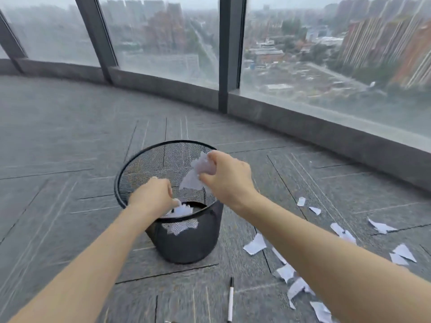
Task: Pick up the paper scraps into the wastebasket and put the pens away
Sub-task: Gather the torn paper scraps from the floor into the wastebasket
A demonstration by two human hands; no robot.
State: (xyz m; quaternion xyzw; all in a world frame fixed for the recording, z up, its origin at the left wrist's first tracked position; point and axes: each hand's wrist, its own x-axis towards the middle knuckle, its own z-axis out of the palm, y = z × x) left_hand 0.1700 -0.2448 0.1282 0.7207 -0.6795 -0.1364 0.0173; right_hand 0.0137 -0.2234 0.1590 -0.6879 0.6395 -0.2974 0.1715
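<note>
A black mesh wastebasket [137,169] stands on the grey carpet in front of me, with white scraps lying in its bottom. My right hand [227,174] is over its right rim, shut on a bunch of white paper scraps [198,171] that hang above the opening. My left hand [152,195] reaches down inside the basket, fingers curled; a white scrap [180,209] shows just beneath them, and I cannot tell if it is held. Several torn paper scraps [255,244] lie on the floor to the right. A white pen with a black cap [230,299] lies near the bottom edge.
A curved glass window wall with a low grey ledge [303,127] runs behind the basket. More scraps [402,252] lie scattered at the far right under my right arm. Grey carpet tiles stretch to the left of the basket.
</note>
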